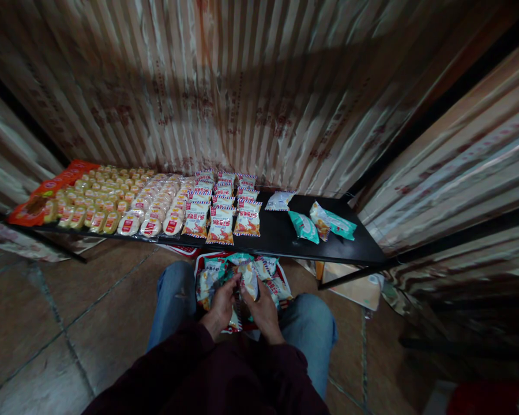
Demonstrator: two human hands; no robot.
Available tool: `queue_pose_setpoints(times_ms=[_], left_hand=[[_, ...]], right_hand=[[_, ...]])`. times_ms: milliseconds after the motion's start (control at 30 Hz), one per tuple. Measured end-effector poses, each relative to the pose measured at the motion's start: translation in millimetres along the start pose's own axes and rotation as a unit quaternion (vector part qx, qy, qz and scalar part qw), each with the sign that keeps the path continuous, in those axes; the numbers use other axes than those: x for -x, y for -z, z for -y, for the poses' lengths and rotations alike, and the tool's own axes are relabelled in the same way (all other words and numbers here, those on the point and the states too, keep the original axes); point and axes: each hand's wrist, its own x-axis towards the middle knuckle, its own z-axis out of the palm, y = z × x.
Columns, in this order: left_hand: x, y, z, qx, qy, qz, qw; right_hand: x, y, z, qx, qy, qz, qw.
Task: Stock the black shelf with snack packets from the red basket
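Between my knees stands a red and white basket [288,282] filled with snack bags, some teal and some white and orange. Just over it, my left hand [222,304] and my right hand [263,308] are closed on a snack bag [249,278], one from each side. Its front is whitish with yellow-orange. On the black shelf [277,233] ahead, white and orange snack bags [219,222] lie in overlapping columns. Further right are a single pale bag [279,200], two teal bags [303,226] [341,225] and a white and orange bag [319,220] between them.
Left of the bags, round wrapped cakes [150,225] and small yellow packs [90,214] fill the shelf in rows, beside an orange package [47,193]. Striped sheeting [242,104] hangs behind. Black frame bars [450,92] slant at the right. A cardboard piece [350,285] lies below.
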Motion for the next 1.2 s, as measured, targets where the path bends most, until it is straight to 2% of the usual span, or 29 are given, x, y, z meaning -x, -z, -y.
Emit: queue_pose_setpoints(times_ms=[167, 300, 467, 633, 733, 867, 1000, 1200], left_hand=[[1, -0.7, 0, -0.023, -0.053, 0.019, 0.998], [4, -6.0, -1, -0.021, -0.071, 0.026, 0.997], [4, -10.7, 3, -0.002, -0.055, 0.006, 0.998], [3, -9.6, 8, -0.013, -0.039, 0.015, 0.999], [3, -9.9, 6, -0.042, -0.046, -0.018, 0.998], [4, -14.4, 0, -0.056, -0.073, -0.002, 0.996], [4, -19.7, -6, -0.091, -0.114, 0.006, 0.989], [-2, -28.9, -15, -0.101, -0.155, 0.027, 0.982]], right_hand=[[1, 2, -5, -0.059, -0.050, 0.002, 0.997], [-2, 4, -11, -0.120, -0.049, -0.008, 0.992], [-5, 8, -11, -0.200, -0.066, -0.009, 0.977], [-4, 11, -7, -0.225, -0.073, 0.003, 0.972], [-6, 14, -5, -0.253, -0.081, 0.003, 0.964], [-10, 16, -2, -0.298, -0.101, 0.030, 0.949], [-13, 15, 2, -0.282, -0.085, 0.031, 0.955], [-24, 7, 7, -0.240, -0.032, -0.023, 0.970]])
